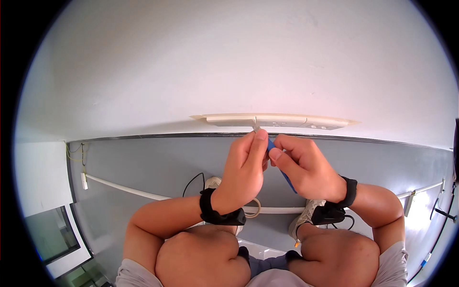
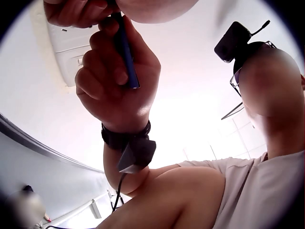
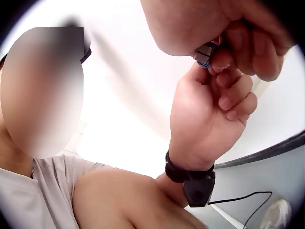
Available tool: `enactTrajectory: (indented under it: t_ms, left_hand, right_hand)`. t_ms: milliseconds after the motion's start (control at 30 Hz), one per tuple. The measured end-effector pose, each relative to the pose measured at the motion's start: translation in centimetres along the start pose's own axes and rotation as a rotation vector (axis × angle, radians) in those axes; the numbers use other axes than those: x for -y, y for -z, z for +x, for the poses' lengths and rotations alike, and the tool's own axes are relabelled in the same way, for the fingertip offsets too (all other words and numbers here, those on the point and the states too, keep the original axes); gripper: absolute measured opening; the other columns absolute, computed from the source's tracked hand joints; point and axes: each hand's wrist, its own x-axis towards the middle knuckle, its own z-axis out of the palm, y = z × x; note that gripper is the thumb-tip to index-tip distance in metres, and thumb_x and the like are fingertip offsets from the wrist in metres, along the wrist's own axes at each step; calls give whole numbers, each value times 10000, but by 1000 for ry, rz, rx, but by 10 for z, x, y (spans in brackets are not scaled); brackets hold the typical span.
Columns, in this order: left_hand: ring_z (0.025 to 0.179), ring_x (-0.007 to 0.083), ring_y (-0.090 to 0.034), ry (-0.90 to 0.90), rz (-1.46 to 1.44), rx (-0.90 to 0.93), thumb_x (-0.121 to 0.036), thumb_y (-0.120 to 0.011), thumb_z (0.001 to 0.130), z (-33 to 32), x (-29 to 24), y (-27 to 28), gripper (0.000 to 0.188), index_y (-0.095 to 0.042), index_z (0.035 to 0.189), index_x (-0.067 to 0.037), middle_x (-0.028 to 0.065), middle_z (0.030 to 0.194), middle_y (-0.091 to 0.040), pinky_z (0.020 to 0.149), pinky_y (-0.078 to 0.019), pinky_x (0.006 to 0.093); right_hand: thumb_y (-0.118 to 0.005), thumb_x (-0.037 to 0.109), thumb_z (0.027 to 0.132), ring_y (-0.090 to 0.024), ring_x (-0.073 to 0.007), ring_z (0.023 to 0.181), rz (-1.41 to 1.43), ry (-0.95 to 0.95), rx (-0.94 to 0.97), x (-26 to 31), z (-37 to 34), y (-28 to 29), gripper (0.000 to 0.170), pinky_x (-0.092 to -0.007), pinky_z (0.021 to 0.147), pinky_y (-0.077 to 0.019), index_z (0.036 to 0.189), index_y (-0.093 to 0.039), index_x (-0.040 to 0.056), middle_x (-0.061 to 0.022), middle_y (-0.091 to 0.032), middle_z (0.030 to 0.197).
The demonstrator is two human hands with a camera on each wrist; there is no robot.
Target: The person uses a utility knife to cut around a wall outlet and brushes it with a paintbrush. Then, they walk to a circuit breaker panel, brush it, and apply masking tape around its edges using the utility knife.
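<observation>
A slim blue tool [image 1: 271, 145] with a flat grey metal tip [image 1: 256, 128] slants between both hands, in front of a white wall. My left hand [image 1: 245, 167] pinches it near the tip, thumb uppermost. My right hand [image 1: 308, 165] grips the blue body, the thumb lying along it and the lower end poking out under the palm. From the left wrist view the blue tool [image 2: 127, 55] crosses the right palm, with the right fingers [image 2: 90, 81] curled. The tip overlaps a row of white wall sockets [image 1: 282, 120] in the head view.
Beige tape [image 1: 197, 117] edges the sockets. Below runs a dark strip [image 1: 158, 136] over a grey surface. A white pipe [image 1: 129, 190] passes behind the arms. The person's bent knees [image 1: 196, 253] and light shoes [image 1: 306, 215] are close beneath the hands.
</observation>
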Motion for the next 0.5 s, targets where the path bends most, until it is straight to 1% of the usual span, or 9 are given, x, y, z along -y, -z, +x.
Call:
enactTrajectory:
  t_ms: [67,133,167,233,267,333,500]
  left_hand:
    - [609,52,-348,-12,-6,-10,-353,-433,1138,-2,0,-1,451,-489,800,-60,-42,668,-439,535,-311,252]
    - [614,45,-313,-31,-13,-45,-352,-420,1137,-2,-4,-5,425,-435,788,-110,-62,689,-384,535,-278,234]
    - [614,45,-313,-30,-11,-43,-352,-420,1137,-1,-4,-5,425,-435,788,-110,-62,689,-384,535,-278,234]
    - [613,45,-318,-28,15,-34,-359,-424,1135,1,-5,-6,427,-432,787,-112,-62,687,-388,536,-282,234]
    - [613,45,-318,-28,15,-34,-359,-424,1135,2,-6,-7,427,-432,787,-112,-62,687,-388,536,-282,234]
    - [607,47,-355,33,-30,-12,-351,-430,1139,2,-7,-8,451,-508,811,-52,-44,674,-451,534,-303,246]
    - [604,46,-345,-16,9,11,-349,-428,1141,-2,-3,-6,453,-497,802,-56,-44,674,-447,532,-299,249]
  right_hand:
    - [-555,120,1049,-335,-65,554,-13,36,4,-3,0,-1,253,-315,477,-271,832,-567,-11,-11,-450,577]
    - [-552,118,1050,-331,-62,556,-12,42,16,-2,3,0,258,-319,477,-266,826,-562,-10,-12,-444,575]
    - [-552,118,1050,-331,-62,556,-9,41,13,-3,3,0,258,-319,477,-266,826,-562,-10,-12,-444,575]
    - [-540,154,1069,-311,-30,567,-13,56,10,-2,3,1,273,-275,479,-267,837,-559,11,54,-407,589]
    - [-540,154,1069,-311,-30,567,-13,56,10,-1,2,1,273,-275,479,-267,837,-559,11,54,-407,589]
    - [-555,116,1049,-330,-58,564,17,33,-35,2,-2,0,252,-313,479,-264,828,-551,-5,-9,-440,580]
    - [-564,118,1048,-327,-56,571,4,64,-7,-9,-4,2,244,-307,479,-263,837,-553,-4,1,-427,581]
